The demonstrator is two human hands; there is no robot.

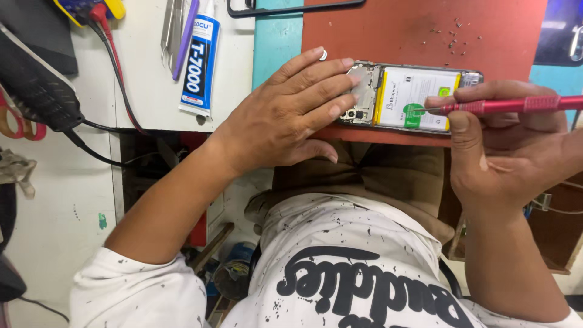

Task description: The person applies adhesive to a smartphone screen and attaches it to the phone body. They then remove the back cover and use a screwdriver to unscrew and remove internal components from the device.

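Here, an opened phone [413, 97] lies at the red mat's [425, 30] near edge. The left hand [285, 115] presses flat on it, fingers spread; the right hand [504, 146] pinches a pink screwdriver [510, 105]. It looks light and fragile; best held by its edges. Beyond the mat's left side lies a glue tube [199, 61].

Glue tube [200, 61], white with blue and black label, lies on the white bench top [149, 85], nozzle pointing away. Just left of it: metal tweezers [169, 24] and a purple tool [184, 36], side by side. Red lead [112, 51] and black cable [100, 127] run across the bench's left part. Red mat [419, 30] carries scattered tiny screws [452, 36]. Teal strip [276, 36] sits between bench and mat. Black frame [291, 8] at top edge.
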